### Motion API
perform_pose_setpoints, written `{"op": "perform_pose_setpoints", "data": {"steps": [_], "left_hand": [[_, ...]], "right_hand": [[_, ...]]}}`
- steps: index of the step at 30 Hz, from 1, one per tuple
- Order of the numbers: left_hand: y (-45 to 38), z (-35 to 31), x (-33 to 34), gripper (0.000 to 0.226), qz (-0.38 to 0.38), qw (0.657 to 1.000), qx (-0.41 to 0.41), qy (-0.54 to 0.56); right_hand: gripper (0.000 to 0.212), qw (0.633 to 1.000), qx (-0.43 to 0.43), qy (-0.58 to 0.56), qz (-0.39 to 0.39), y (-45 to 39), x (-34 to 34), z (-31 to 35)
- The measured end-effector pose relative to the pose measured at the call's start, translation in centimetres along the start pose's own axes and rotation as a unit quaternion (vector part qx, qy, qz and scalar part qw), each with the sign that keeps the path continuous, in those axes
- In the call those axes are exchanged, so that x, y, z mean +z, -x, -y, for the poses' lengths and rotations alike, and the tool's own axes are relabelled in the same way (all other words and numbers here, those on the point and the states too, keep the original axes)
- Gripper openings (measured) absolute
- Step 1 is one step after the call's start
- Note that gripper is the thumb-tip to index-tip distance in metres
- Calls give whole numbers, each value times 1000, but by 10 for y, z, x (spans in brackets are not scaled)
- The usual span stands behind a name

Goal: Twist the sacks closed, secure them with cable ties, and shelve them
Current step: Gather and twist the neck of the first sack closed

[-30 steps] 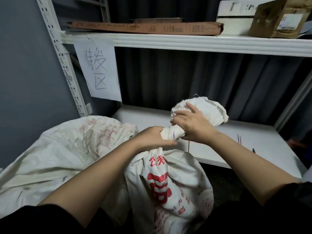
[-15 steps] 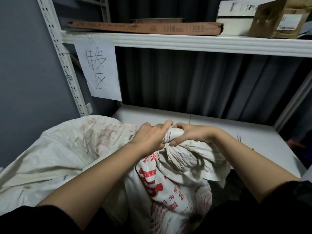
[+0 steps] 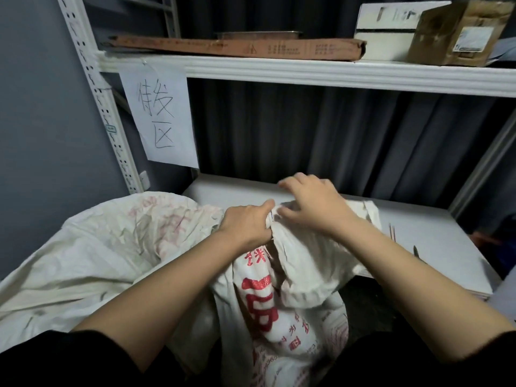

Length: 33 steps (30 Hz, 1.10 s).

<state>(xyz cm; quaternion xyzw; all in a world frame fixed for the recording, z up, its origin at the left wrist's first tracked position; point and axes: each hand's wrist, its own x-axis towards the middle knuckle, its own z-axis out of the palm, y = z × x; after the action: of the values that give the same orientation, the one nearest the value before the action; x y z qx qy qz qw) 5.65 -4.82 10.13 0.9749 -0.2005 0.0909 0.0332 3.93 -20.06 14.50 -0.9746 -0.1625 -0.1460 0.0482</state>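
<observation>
A white woven sack with red print [image 3: 268, 311] stands in front of me, below the shelf edge. My left hand [image 3: 247, 223] is clenched around its twisted neck. My right hand [image 3: 312, 203] lies on the folded-over top flap [image 3: 310, 272] of the sack, fingers spread and slightly lifted, holding nothing that I can see. A second, crumpled white sack [image 3: 106, 252] lies to the left. Thin cable ties [image 3: 392, 231] rest on the lower white shelf [image 3: 435, 241] at the right.
An upper shelf [image 3: 307, 72] carries a long flat brown carton [image 3: 237, 47], a white box [image 3: 388, 26] and a brown cardboard box [image 3: 458, 34]. A paper sign with handwriting [image 3: 160, 118] hangs from it. A perforated upright post [image 3: 103, 101] stands left; dark curtain behind.
The sack's top, upright a second ago, has been bent down over the neck. My right hand has let go of it and opened above the flap; my left still holds the neck.
</observation>
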Motion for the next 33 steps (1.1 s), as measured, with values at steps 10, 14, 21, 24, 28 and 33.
{"op": "perform_pose_setpoints", "data": {"steps": [10,14,21,24,28,33], "left_hand": [[-11,12,-1,37,126,932,-171,293],[-7,14,-4,53,134,921,-146,335],[-13,16,3,49,93,921,-136,354],[-17,21,11,42,96,907,-146,384],[-22,24,16,41,99,888,-161,419],[-17,26,16,17,97,873,-150,454]], "right_hand": [[19,961,-212,-64,-164,57,43,60],[15,951,-228,75,-194,44,56,30],[34,919,-229,273,-170,47,60,-6],[46,913,-222,293,-176,62,58,1],[62,891,-274,329,-152,78,66,18],[56,891,-259,330,-175,68,68,-1]]}}
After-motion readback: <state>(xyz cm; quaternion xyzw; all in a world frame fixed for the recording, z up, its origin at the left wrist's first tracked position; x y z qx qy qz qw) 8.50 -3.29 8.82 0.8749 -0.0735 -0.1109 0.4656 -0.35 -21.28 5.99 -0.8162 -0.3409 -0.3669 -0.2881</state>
